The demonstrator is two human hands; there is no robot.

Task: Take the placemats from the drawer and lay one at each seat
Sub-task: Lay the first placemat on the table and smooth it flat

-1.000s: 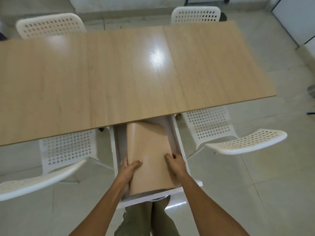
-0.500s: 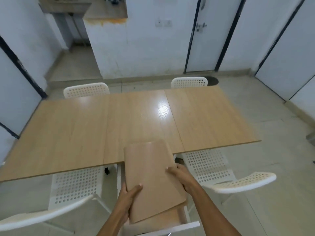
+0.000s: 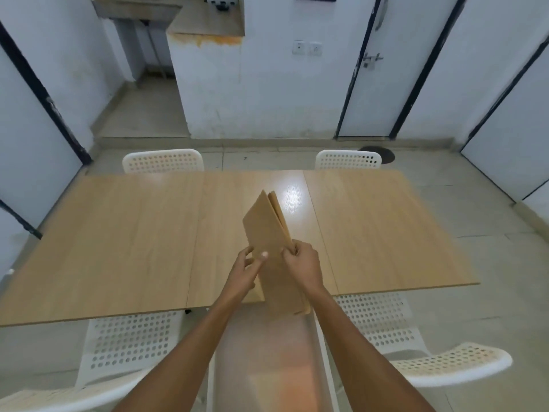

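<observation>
Placemats (image 3: 269, 233): tan stack, held nearly on edge above the near edge of the wooden surface (image 3: 133, 233). Right hand (image 3: 303, 264) clenched around the stack's right edge; left hand (image 3: 246, 270) pinching its left side. Drawer (image 3: 267, 361) open below, blurred. White perforated chairs (image 3: 163, 160) around.

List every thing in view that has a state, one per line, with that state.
placemats: out of the drawer, held tilted on edge above the table, fanning apart at the top
left hand: thumb on the stack's face
right hand: gripping the stack's edge
drawer: open
table: no mat laid yet
door: closed
</observation>
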